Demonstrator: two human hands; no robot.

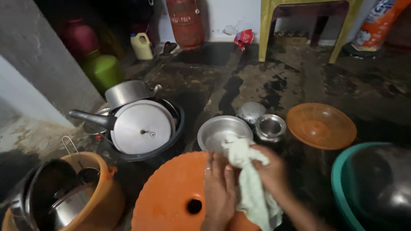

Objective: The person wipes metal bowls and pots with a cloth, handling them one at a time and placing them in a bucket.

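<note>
From the head camera, looking down at a wet, dark floor [299, 85]: the left hand [219, 188] lies flat, fingers together and stretched out, pressing on top of a large orange plastic lid [171, 196] with a round hole near its middle. That flat press seems meant to steady the lid while the other hand works. The right hand [267, 171] is closed around a pale, wet cloth [250, 188], which is bunched in the grip and hangs down over the lid's right edge, just beside the left hand's fingers.

Just beyond the hands, a steel bowl [222, 130] sits on the floor, with a small steel pot [270, 127] touching or nearly touching its right side (a rounded steel piece lies behind them, too unclear to name). Farther right rests an orange plastic dish [321, 125], open side up. At the near right edge is a teal tub [342, 179] holding something dark.

To the left, a black basin [177, 128] carries a pressure-cooker lid [141, 126] leaning on its face, handle pointing left, with a steel pan [126, 92] behind. Near left, an orange bucket [100, 192] holds more steel vessels stacked on edge, probably to drain.

At the far wall stand a red gas cylinder [185, 21], a yellow jug [142, 45] and a yellow-green plastic stool [308, 21].
</note>
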